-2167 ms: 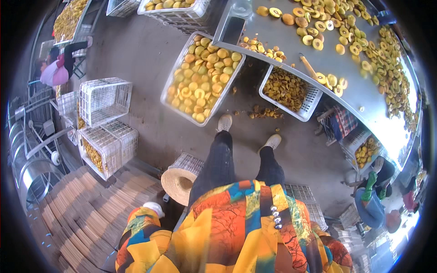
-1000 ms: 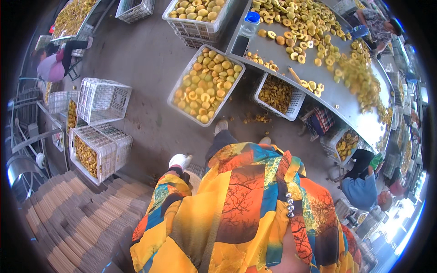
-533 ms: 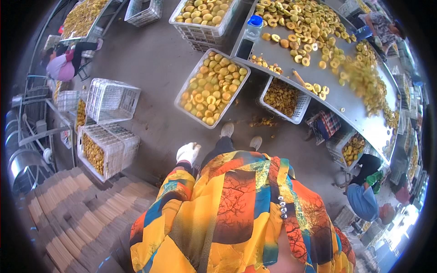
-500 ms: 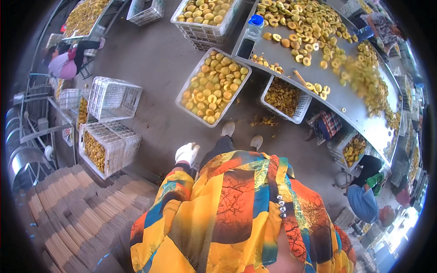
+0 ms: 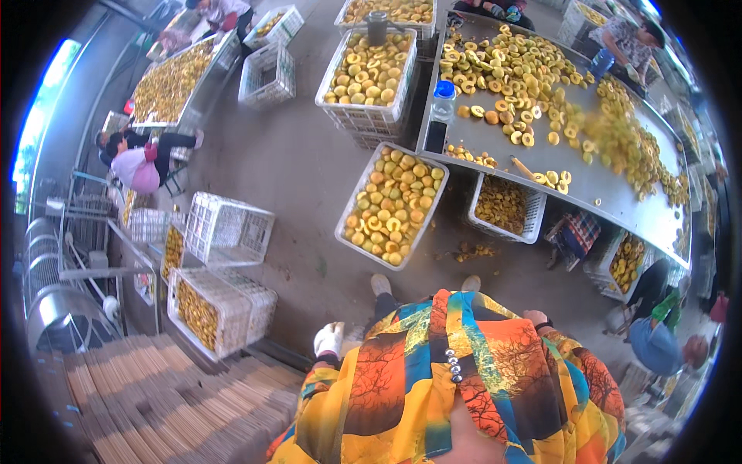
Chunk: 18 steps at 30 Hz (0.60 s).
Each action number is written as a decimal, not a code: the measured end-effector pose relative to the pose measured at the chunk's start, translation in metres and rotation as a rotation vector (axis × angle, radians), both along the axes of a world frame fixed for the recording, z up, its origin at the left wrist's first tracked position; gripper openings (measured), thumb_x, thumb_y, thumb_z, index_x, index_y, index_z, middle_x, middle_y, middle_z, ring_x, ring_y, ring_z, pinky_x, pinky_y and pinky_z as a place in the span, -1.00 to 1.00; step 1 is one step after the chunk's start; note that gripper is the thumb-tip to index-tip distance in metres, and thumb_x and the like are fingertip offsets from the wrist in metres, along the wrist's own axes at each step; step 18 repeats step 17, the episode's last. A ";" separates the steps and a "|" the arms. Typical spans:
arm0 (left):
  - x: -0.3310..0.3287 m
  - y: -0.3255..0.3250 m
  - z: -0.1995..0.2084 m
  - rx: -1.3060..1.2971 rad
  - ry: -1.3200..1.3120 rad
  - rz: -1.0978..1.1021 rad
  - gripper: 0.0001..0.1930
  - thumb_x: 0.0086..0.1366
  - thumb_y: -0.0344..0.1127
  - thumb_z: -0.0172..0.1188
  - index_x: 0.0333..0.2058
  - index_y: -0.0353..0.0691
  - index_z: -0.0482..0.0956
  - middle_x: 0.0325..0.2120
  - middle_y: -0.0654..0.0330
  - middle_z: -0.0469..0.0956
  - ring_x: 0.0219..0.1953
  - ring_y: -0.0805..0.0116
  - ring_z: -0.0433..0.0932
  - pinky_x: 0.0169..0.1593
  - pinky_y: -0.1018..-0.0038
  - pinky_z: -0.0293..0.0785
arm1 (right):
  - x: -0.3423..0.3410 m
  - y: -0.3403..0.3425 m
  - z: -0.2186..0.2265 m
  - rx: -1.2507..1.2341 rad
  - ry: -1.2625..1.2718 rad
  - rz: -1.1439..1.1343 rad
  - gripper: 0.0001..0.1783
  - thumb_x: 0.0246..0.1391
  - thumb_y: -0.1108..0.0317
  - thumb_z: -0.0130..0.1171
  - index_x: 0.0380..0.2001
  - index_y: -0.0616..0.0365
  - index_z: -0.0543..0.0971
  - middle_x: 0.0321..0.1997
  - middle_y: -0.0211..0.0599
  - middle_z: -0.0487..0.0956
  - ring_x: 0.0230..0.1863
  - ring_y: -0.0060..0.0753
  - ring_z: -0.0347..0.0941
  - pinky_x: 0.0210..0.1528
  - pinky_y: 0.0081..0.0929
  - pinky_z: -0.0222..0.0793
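Observation:
My left hand point(image 5: 328, 339), in a white glove, hangs beside my body with its fingers loosely bent and apart. It holds nothing that I can see. My bare right hand point(image 5: 535, 318) shows only in part past my patterned shirt, its fingers hidden. Beyond my shoes, a white plastic crate point(image 5: 342, 230) full of yellow-orange fruit point(image 5: 393, 203), some of it cut, sits on the floor. Neither hand touches it. To its right, a second crate point(image 5: 533, 216) of cut pieces stands partly under the metal table point(image 5: 483, 127).
Halved fruit point(image 5: 533, 69) is heaped on the table, beside a blue-capped bottle point(image 5: 443, 104). Stacked crates point(image 5: 363, 116) stand ahead. On the left are more crates point(image 5: 251, 309) and cardboard stacks point(image 5: 178, 394). Co-workers sit at the left point(image 5: 143, 166) and right point(image 5: 657, 340).
My view has tilted up, so crates and table sit lower in the picture and more shows at the far end. My right hand has come partly into view; my left still hangs beside me.

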<state>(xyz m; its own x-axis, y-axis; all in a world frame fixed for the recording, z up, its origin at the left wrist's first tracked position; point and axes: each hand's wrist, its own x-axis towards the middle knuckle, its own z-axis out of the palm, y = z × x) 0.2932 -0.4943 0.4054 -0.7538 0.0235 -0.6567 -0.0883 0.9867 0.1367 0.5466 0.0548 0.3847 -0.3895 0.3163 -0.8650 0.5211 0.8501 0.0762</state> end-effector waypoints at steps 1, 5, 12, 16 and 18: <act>0.003 -0.027 -0.023 0.052 0.110 -0.063 -0.48 0.18 0.13 -0.05 -0.10 -0.14 0.55 -0.12 0.02 0.52 0.00 0.08 0.45 0.08 0.32 0.31 | -0.016 -0.014 0.004 -0.012 0.018 0.013 -0.68 0.06 0.27 -0.10 -0.23 0.17 0.57 -0.17 -0.05 0.57 -0.13 -0.06 0.52 -0.10 -0.17 0.43; -0.078 -0.026 0.018 0.109 -0.081 0.164 -0.47 0.20 0.12 -0.11 -0.06 -0.15 0.51 -0.11 -0.04 0.50 0.01 -0.02 0.42 0.08 0.26 0.30 | -0.027 -0.080 0.005 -0.001 0.005 -0.094 -0.66 0.08 0.22 -0.11 -0.22 0.16 0.56 -0.16 -0.03 0.56 -0.10 -0.06 0.50 -0.08 -0.18 0.42; -0.128 -0.092 -0.002 -0.045 -0.151 0.263 -0.43 0.21 0.14 -0.15 -0.10 -0.24 0.53 -0.13 -0.11 0.50 -0.02 -0.03 0.44 0.05 0.27 0.32 | -0.063 -0.129 0.026 -0.014 0.074 -0.028 -0.68 0.07 0.21 -0.07 -0.34 0.13 0.61 -0.25 -0.02 0.57 -0.13 -0.06 0.50 -0.10 -0.22 0.43; -0.136 -0.108 -0.028 0.028 -0.089 0.360 -0.41 0.21 0.17 -0.16 -0.11 -0.24 0.54 -0.16 -0.12 0.51 -0.03 -0.02 0.46 0.04 0.26 0.32 | -0.065 -0.128 0.003 -0.022 0.036 -0.258 -0.57 0.10 0.07 -0.06 -0.28 0.22 0.58 -0.14 0.02 0.55 -0.06 -0.03 0.47 0.02 -0.21 0.37; -0.143 -0.089 -0.001 0.022 -0.090 0.339 -0.41 0.20 0.18 -0.15 -0.11 -0.21 0.55 -0.16 -0.11 0.52 -0.02 -0.01 0.45 0.05 0.26 0.32 | -0.069 -0.128 -0.002 0.010 0.003 -0.261 -0.60 0.08 0.06 -0.03 -0.21 0.11 0.59 -0.12 -0.02 0.55 -0.05 -0.07 0.47 0.04 -0.24 0.36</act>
